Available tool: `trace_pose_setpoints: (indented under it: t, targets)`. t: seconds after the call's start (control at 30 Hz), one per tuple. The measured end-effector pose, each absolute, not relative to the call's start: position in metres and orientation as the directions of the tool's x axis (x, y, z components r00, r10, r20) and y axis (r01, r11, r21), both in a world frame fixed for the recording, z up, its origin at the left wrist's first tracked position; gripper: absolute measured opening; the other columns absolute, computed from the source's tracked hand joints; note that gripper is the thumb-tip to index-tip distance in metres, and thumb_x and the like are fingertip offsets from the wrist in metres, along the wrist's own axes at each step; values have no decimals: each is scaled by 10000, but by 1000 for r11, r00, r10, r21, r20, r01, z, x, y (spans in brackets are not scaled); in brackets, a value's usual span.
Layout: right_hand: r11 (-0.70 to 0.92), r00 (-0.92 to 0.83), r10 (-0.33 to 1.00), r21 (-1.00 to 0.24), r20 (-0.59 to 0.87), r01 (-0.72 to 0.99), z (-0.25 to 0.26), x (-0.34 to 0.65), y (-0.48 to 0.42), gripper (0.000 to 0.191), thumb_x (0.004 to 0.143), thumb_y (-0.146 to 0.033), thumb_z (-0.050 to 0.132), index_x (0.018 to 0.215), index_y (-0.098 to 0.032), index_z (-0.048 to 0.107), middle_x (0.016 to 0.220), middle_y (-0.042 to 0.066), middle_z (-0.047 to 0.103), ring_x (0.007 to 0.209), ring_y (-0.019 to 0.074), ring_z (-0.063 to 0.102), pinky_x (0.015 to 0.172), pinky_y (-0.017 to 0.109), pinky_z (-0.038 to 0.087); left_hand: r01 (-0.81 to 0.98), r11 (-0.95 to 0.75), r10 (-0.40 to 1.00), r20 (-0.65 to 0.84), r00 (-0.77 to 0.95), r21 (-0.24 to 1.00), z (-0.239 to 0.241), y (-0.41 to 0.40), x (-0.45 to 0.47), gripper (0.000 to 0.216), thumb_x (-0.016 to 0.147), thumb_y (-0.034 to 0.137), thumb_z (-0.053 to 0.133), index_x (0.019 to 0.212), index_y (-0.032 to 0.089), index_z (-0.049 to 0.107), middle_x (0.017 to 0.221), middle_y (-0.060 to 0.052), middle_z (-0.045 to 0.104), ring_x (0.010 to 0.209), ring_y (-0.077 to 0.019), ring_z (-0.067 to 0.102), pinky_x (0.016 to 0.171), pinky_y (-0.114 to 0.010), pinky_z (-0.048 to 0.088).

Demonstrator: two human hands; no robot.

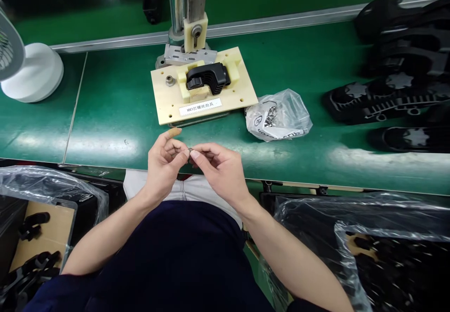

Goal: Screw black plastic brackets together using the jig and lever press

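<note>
Both my hands meet above the front edge of the green bench. My left hand (165, 162) has thumb and forefinger pinched on a tiny dark metal piece (190, 150), too small to name. From the other side, my right hand (220, 169) pinches the same piece. A yellowish cover wraps one left fingertip. Beyond my hands, a black plastic part (210, 76) lies in the cream fixture (207, 110) under a press (196, 30). Right of the fixture sits a clear plastic bag (284, 117) with small shiny metal pieces in it.
A white fan (35, 72) stands at the left. Black assemblies with star-shaped silver pieces (401, 80) lie along the right. Below the bench, plastic-lined boxes hold black parts, one at the left (45, 237) and one at the right (351, 237). A metal rail runs behind.
</note>
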State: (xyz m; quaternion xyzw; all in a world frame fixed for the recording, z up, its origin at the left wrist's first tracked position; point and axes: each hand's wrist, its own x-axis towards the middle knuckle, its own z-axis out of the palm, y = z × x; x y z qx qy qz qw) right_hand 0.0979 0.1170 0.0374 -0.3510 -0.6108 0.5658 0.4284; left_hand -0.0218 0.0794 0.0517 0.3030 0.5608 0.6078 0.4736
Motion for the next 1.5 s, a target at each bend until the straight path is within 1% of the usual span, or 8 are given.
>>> trace_pose_setpoints:
  t: [0.1, 0.2, 0.33, 0.5, 0.67, 0.8, 1.17, 1.5]
  targets:
    - [45, -381, 922, -997, 66, -64, 38, 99, 118, 78, 829, -203, 602, 787, -144, 631, 675, 12, 650, 570, 108, 594, 515, 205, 494, -254, 83, 920, -172, -352, 964, 54, 81, -20, 371, 714, 154, 690, 1053, 186, 543, 681, 58, 588, 592, -71, 554, 624, -207, 469]
    - [113, -362, 927, -993, 95, 29, 39, 103, 120, 95, 834, -203, 592, 768, -145, 626, 635, 3, 618, 533, 98, 547, 476, 202, 447, -173, 64, 924, -124, -362, 983, 54, 81, -19, 364, 721, 149, 679, 1058, 187, 545, 696, 49, 591, 607, -74, 549, 619, -206, 462]
    - [381, -343, 887, -909, 308, 168, 44, 101, 138, 129, 857, -177, 576, 737, -156, 617, 633, 1, 585, 539, 97, 498, 501, 229, 416, 27, -14, 947, 22, -319, 1000, 61, 94, -25, 349, 731, 136, 665, 1057, 191, 549, 740, 22, 605, 678, -106, 584, 653, -227, 485]
    - [579, 5, 810, -802, 586, 149, 50, 70, 188, 131, 900, -189, 561, 790, -164, 627, 796, 26, 608, 696, 130, 565, 621, 266, 487, 231, -213, 893, 285, -347, 949, 74, 143, -48, 366, 703, 148, 722, 1034, 205, 577, 934, -38, 637, 895, -171, 619, 790, -283, 513]
    - [536, 79, 830, -828, 553, 166, 44, 26, 221, 300, 998, -386, 393, 945, -185, 609, 951, 76, 579, 981, 226, 589, 883, 440, 508, 325, -311, 839, 419, -348, 893, 73, 195, -67, 407, 724, 245, 770, 1076, 243, 566, 1058, -51, 607, 1069, -223, 584, 881, -340, 502]
    - [504, 131, 831, -831, 541, 234, 34, 10, 235, 285, 995, -390, 400, 965, -181, 591, 959, 115, 557, 1039, 287, 545, 928, 524, 455, 353, -324, 848, 435, -303, 878, 69, 218, -73, 491, 743, 320, 775, 1167, 263, 534, 1150, -65, 578, 1186, -265, 536, 934, -377, 480]
    - [323, 160, 875, -796, 457, 512, 50, 7, 236, 246, 984, -292, 378, 896, -215, 594, 973, 86, 608, 1043, 290, 522, 956, 509, 377, 527, -421, 837, 540, -88, 738, 53, 249, -96, 595, 841, 524, 608, 1331, 300, 355, 1051, -56, 620, 1170, -275, 576, 898, -405, 506]
    - [422, -49, 855, -637, 516, 645, 33, 13, 242, 332, 1000, -312, 258, 1138, -236, 551, 1113, 111, 561, 1149, 308, 486, 987, 526, 360, 575, -440, 839, 544, -11, 690, 55, 256, -103, 714, 819, 617, 593, 1378, 293, 291, 991, -39, 598, 1071, -230, 598, 868, -369, 509]
